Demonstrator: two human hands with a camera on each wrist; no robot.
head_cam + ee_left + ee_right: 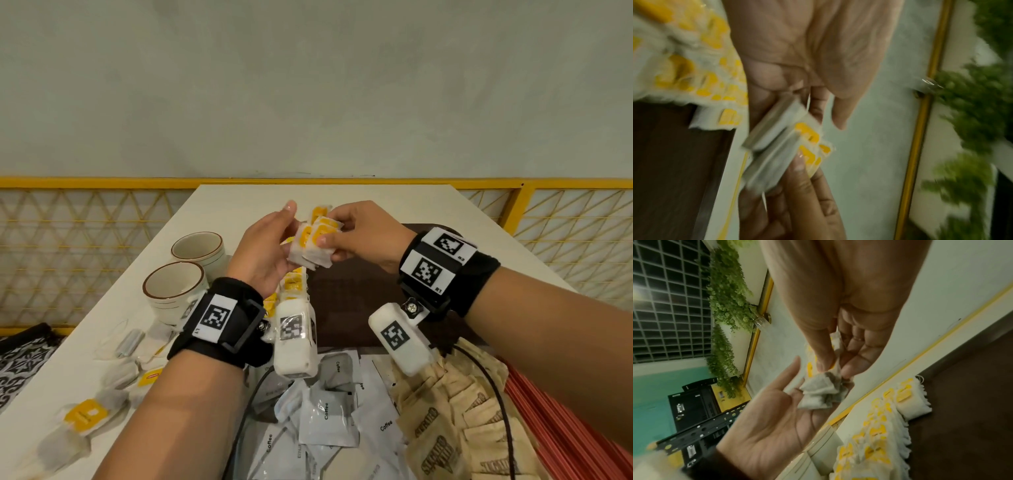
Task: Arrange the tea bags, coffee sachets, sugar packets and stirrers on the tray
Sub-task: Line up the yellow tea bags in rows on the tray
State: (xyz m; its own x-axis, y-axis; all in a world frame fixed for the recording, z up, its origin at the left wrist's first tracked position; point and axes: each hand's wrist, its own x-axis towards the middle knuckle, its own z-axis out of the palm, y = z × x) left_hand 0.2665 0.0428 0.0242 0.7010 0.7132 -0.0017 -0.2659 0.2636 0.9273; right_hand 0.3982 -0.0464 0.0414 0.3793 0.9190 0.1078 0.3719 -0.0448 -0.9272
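Observation:
A small bundle of tea bags (313, 241) with yellow tags is held up in the air over the dark brown tray (359, 308). My right hand (337, 236) pinches the bundle (818, 392) between thumb and fingers. The left hand (284, 226) lies flat under it, palm open (772, 418), with the bags (777, 146) resting against its straight fingers. A row of tea bags (294, 281) lies along the tray's left edge (879, 426). Coffee sachets (329, 411), brown sugar packets (455, 411) and red stirrers (565, 428) lie heaped at the near side.
Two white cups (197, 250) (174, 287) with brown rims stand left of the tray. Loose tea bags (85, 414) are scattered on the white table (239, 198) at the near left. A yellow lattice rail (102, 240) runs behind the table.

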